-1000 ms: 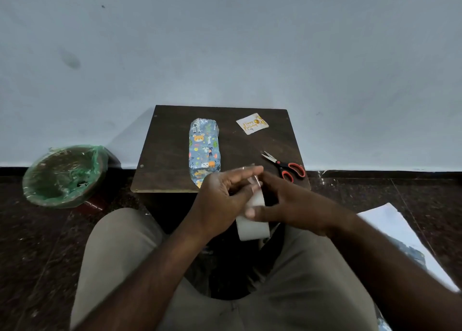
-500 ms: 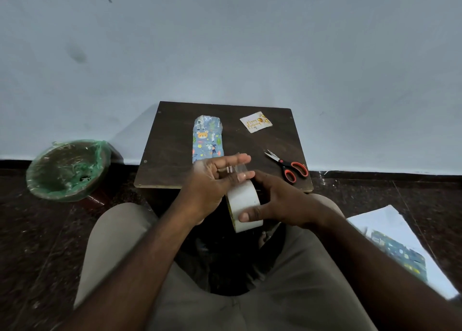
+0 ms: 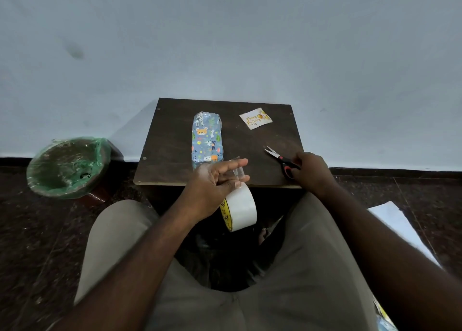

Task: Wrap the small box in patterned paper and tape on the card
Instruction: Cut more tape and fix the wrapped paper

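The small box [image 3: 207, 139], wrapped in blue animal-print paper, lies lengthwise on the dark wooden table [image 3: 172, 141]. A white birthday card [image 3: 255, 118] lies at the table's back right. My left hand [image 3: 215, 183] holds a pulled strip of clear tape between its fingers, and the white tape roll [image 3: 240, 208] hangs from it below the table's front edge. My right hand [image 3: 311, 170] grips the red-and-black handles of the scissors [image 3: 281, 159] at the table's front right.
A bin lined with a green bag [image 3: 68, 167] stands on the dark floor to the left. Spare wrapping paper [image 3: 397, 230] lies on the floor at the right. My knees sit under the table's front edge, and a pale wall is behind.
My right hand let go of the tape roll and moved right to the scissors. The roll now hangs from the strip held by my left hand.
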The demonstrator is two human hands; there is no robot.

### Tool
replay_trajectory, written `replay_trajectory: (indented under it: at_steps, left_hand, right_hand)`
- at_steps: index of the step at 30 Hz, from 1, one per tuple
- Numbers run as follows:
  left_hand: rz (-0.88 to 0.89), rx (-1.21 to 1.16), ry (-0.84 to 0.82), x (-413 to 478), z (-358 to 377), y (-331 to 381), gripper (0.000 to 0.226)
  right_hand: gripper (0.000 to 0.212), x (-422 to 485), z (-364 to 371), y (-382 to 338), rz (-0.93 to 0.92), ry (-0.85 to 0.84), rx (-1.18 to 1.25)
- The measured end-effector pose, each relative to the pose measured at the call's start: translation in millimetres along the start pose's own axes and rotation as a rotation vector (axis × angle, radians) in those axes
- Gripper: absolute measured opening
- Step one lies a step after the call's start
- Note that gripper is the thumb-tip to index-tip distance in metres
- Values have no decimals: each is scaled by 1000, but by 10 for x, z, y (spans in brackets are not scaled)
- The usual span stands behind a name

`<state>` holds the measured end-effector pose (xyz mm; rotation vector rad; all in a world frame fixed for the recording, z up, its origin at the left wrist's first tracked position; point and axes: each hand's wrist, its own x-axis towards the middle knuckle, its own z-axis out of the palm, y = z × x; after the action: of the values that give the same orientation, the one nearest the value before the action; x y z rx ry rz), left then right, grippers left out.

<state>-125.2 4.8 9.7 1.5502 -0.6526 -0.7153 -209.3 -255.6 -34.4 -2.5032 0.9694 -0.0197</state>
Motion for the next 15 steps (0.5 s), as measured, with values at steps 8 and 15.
replay_trajectory:
  at_steps: [8,15]
  left_hand:
    - [-17,6,-25,-6,1,-61,43]
    - [-61,-127,-58,-9,-64,-47,47]
  right_hand:
    - [30,186,92,-35,0,-18,-162]
    - [18,-61,-281,-277,-95,-320,99]
